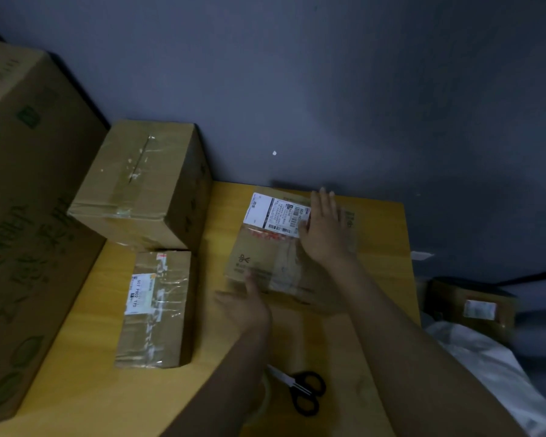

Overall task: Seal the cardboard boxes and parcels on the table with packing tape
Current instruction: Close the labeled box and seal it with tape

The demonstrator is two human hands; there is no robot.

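Observation:
A flat cardboard parcel [265,257] with a white shipping label lies at the far middle of the yellow table [375,279]. My right hand [325,228] lies flat on its top right part, fingers straight, covering the label's right end. My left hand [246,307] touches the parcel's near left edge with straight fingers. A roll of clear packing tape [267,395] sits near the front, half hidden behind my left forearm. Black-handled scissors [303,389] lie beside the roll. A small taped box [156,310] with a label stands to the left.
A taped medium box [142,184] stands at the back left against the grey wall. A large printed carton [22,216] fills the left side. Off the table's right edge sit another small labelled box [476,307] and white fabric [492,373].

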